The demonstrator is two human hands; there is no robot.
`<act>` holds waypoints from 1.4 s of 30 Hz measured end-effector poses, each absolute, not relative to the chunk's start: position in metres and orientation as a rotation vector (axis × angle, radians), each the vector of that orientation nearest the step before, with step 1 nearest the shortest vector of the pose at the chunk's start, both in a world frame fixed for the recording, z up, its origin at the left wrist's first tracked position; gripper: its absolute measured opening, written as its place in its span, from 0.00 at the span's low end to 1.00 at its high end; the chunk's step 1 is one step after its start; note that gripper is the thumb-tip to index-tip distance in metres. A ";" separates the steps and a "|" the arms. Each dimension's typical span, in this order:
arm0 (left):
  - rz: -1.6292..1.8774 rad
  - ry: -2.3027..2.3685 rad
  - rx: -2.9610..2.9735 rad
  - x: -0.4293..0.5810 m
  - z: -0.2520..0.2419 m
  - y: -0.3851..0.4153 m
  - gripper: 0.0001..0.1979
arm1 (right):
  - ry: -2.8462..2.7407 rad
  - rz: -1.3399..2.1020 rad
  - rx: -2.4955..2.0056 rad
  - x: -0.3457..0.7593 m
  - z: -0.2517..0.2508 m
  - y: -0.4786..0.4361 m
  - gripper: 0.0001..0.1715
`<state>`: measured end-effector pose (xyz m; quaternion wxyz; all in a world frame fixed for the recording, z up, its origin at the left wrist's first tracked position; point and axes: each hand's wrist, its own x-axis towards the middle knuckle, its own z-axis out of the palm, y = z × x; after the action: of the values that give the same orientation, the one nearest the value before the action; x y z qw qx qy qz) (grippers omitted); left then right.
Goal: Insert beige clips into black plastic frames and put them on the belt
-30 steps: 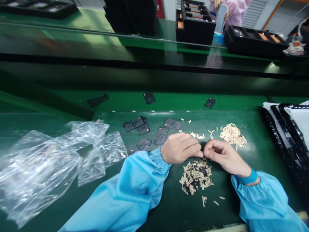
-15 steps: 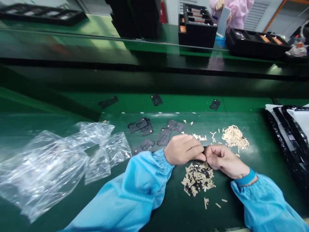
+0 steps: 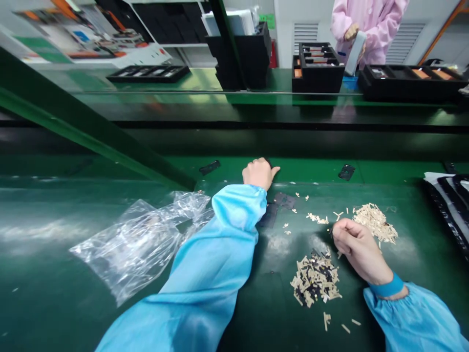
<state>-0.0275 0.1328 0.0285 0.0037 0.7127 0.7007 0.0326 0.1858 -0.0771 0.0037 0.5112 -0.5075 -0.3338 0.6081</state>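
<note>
Pile (image 3: 315, 281) — beside right hand (image 3: 357, 247), left hand (image 3: 259, 173) apart

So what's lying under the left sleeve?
Two black plates poke out beside the left sleeve, on the green table. A clear bag meets its other side. Whatever else lies beneath is covered.

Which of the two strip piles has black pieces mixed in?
The near pile, nearest the person; the far pile beyond the right hand is all tan.
</note>
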 end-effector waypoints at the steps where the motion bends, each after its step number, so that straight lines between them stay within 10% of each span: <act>1: 0.068 2.188 2.228 -0.025 0.028 0.139 0.26 | -0.816 1.454 -1.230 0.186 0.002 -0.077 0.19; 12: 0.009 2.109 2.257 -0.035 0.035 0.154 0.16 | -0.879 1.349 -1.324 0.185 -0.009 -0.075 0.17; 17: 0.592 1.636 2.050 -0.034 0.035 0.114 0.08 | -0.952 1.260 -1.357 0.183 -0.007 -0.075 0.18; 22: 0.736 0.980 1.424 0.000 0.012 0.039 0.14 | -1.015 1.116 -1.444 0.179 0.000 -0.076 0.13; 42: 0.776 1.062 1.469 0.017 0.001 -0.006 0.19 | -1.219 0.986 -1.643 0.174 0.005 -0.081 0.05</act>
<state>0.0166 -0.0056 0.0011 0.5522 0.6212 0.4489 0.3281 0.1741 -0.0815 0.0054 0.4217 -0.6560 -0.4866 0.3939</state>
